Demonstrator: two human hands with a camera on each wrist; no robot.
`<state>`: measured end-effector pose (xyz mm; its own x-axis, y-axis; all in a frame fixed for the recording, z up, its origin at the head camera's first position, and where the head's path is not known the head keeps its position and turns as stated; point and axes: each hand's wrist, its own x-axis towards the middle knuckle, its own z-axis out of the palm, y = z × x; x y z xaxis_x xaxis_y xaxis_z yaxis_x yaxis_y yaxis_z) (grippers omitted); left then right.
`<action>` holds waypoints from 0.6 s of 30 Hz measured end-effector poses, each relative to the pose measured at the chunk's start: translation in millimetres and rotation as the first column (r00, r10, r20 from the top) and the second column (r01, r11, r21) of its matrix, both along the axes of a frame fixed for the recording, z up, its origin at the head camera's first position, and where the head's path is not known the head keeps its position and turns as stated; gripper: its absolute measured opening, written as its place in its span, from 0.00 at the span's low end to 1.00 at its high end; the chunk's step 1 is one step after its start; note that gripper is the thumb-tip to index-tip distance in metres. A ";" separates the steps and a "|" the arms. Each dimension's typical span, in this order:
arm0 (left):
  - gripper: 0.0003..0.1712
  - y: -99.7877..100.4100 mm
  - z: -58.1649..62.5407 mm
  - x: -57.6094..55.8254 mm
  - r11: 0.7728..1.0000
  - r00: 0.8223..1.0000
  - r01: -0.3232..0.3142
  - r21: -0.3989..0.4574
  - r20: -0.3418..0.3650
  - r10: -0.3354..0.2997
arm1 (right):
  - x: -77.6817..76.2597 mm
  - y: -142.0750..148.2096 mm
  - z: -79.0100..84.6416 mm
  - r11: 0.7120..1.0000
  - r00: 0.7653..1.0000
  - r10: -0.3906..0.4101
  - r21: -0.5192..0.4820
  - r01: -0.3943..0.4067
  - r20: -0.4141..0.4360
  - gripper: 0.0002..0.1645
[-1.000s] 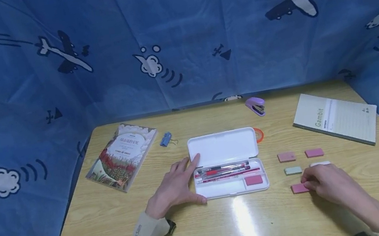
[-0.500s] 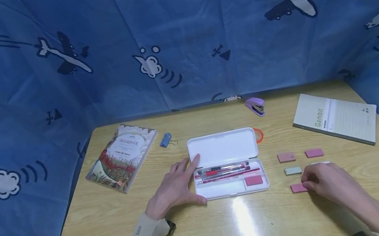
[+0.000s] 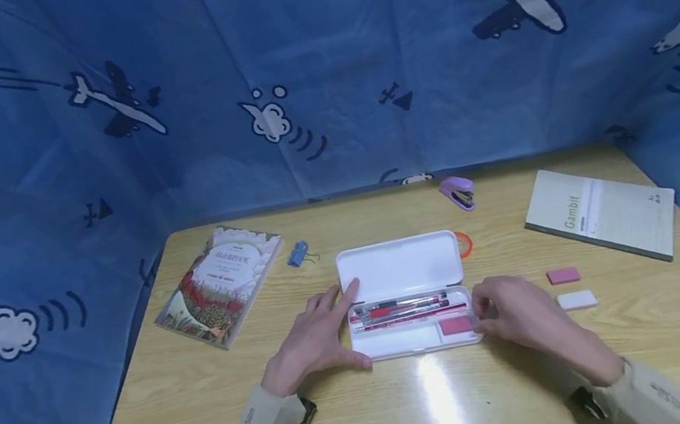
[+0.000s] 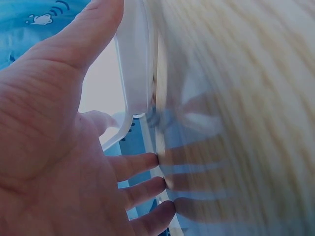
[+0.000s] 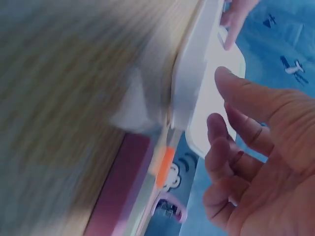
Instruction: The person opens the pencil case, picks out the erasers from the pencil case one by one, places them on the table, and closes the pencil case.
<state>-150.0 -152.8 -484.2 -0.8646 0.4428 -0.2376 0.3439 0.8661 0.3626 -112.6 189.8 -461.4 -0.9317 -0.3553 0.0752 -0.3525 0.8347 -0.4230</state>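
An opened white pencil case [image 3: 396, 344] lies mid-table with pens and pencils [image 3: 397, 310] in its upper section and a pink eraser [image 3: 456, 325] in a lower compartment. My left hand [image 3: 314, 340] spreads at the case's left side, its index finger by the lid and its thumb near the front corner. At the case's right edge, my right hand [image 3: 521, 309] has its thumb and fingertips close to the pink eraser's end. The right wrist view shows that hand's thumb and bent fingers apart, nothing visible between them. Another pink eraser [image 5: 118, 184] lies on the table below it.
A pink eraser [image 3: 563, 276] and a white eraser [image 3: 576, 300] lie right of my right hand. Farther out are a notebook [image 3: 600, 213], a purple stapler [image 3: 458, 193], an orange ring [image 3: 465, 244], a blue binder clip [image 3: 298, 253] and a book [image 3: 224, 284].
My right hand has left the front pink eraser on the table and moved left to the case's right edge. The white eraser is now uncovered. My left hand stays put.
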 end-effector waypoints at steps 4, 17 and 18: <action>0.77 0.5 0.4 0.3 1.000 1.000 0.001 -0.001 -0.004 -0.001 | -0.7 -10.7 -0.1 0.997 1.000 0.026 0.078 -0.025 -0.013 0.13; 0.78 0.7 -0.1 -0.4 1.000 1.000 -0.004 -0.007 -0.008 0.004 | 7.0 -31.5 -0.8 0.961 0.998 -0.039 0.273 0.050 -0.048 0.12; 0.78 0.6 -0.7 -0.3 1.000 1.000 -0.004 -0.006 -0.008 0.004 | 6.6 -31.8 -1.8 0.963 0.998 -0.043 0.264 0.053 -0.043 0.10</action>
